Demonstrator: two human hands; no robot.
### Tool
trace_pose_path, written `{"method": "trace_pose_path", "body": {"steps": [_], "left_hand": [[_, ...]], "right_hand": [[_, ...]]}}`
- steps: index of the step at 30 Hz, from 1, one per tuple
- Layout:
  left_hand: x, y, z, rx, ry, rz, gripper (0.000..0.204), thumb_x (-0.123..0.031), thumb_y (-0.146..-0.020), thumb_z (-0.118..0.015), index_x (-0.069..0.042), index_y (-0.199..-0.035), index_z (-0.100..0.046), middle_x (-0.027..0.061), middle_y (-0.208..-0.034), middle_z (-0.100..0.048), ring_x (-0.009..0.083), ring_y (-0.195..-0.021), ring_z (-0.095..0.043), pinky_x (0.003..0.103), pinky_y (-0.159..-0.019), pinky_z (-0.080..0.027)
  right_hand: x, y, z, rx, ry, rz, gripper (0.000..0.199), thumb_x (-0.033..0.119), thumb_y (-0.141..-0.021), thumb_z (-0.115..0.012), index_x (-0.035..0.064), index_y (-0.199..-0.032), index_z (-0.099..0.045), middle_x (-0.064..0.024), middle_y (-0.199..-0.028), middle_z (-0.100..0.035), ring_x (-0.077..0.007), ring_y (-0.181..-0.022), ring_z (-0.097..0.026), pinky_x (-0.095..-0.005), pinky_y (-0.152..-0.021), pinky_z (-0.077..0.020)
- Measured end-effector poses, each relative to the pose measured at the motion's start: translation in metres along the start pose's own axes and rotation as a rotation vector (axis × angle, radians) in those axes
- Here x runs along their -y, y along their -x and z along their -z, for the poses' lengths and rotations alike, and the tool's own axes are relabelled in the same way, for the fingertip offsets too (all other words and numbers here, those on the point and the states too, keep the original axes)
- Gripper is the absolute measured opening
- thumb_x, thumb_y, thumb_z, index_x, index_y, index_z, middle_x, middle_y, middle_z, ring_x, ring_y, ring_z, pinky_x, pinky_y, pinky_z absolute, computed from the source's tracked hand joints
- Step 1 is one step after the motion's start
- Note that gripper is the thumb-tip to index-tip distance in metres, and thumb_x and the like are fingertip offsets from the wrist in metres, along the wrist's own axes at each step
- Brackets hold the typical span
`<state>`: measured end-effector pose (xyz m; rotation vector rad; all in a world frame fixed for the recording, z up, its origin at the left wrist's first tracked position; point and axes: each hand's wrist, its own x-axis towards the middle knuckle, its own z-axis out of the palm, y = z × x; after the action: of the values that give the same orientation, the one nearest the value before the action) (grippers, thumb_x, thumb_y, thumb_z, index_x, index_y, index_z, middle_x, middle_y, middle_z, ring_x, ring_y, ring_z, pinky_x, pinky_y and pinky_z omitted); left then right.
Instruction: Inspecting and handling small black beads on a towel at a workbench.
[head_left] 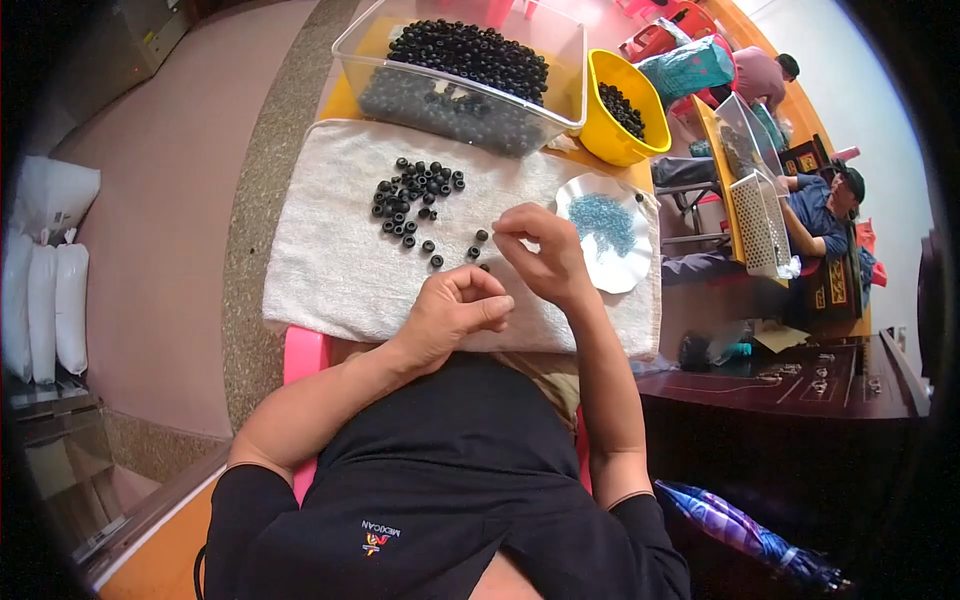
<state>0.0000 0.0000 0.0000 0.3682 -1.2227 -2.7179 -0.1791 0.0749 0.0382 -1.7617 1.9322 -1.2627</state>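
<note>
My left hand [455, 312] is over the near part of a white towel [330, 240], thumb and forefinger pinched together. Just right of it and a little farther off, my right hand [545, 250] is pinched too. Whatever either pinch holds is too small or hidden to make out. Several loose black beads [437, 261] with holes lie close to my fingertips. A larger cluster of black beads [405, 195] spreads over the towel beyond my left hand. Right of my right hand, a white wavy-rimmed plate [622, 280] bears many tiny translucent blue pieces [605, 222].
Behind the towel stands a clear plastic bin [570, 80] heaped with black beads. A yellow bowl [610, 148] of black beads is beside it. Two other people sit at the right, one near a white perforated basket [760, 225]. A folded umbrella [750, 530] lies at lower right; white sacks [55, 300] stand left.
</note>
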Motion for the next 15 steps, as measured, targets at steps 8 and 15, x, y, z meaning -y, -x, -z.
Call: {"method": "trace_pose_path", "body": {"steps": [8, 15], "left_hand": [[-0.005, -0.001, -0.01, -0.039, 0.032, -0.062, 0.025, -0.006, -0.091, -0.064, 0.001, -0.115, -0.06, 0.0066, -0.099, -0.066, 0.0121, -0.087, -0.064, 0.027, -0.078, -0.054], [-0.004, -0.002, -0.007, -0.017, 0.025, -0.07, 0.025, -0.007, -0.092, -0.064, 0.002, -0.114, -0.061, 0.0063, -0.102, -0.066, 0.0114, -0.089, -0.063, 0.027, -0.079, -0.054]], "right_hand": [[0.019, 0.024, 0.004, 0.029, -0.502, -0.128, 0.011, -0.007, -0.083, -0.067, -0.0026, -0.093, -0.065, -0.0094, -0.098, -0.063, -0.0128, -0.088, -0.06, -0.0252, -0.074, -0.0504], [0.021, 0.03, 0.007, 0.04, -0.31, -0.032, 0.011, -0.006, -0.082, -0.07, -0.0017, -0.091, -0.066, -0.01, -0.095, -0.065, -0.0135, -0.085, -0.063, -0.0252, -0.073, -0.0522]]}}
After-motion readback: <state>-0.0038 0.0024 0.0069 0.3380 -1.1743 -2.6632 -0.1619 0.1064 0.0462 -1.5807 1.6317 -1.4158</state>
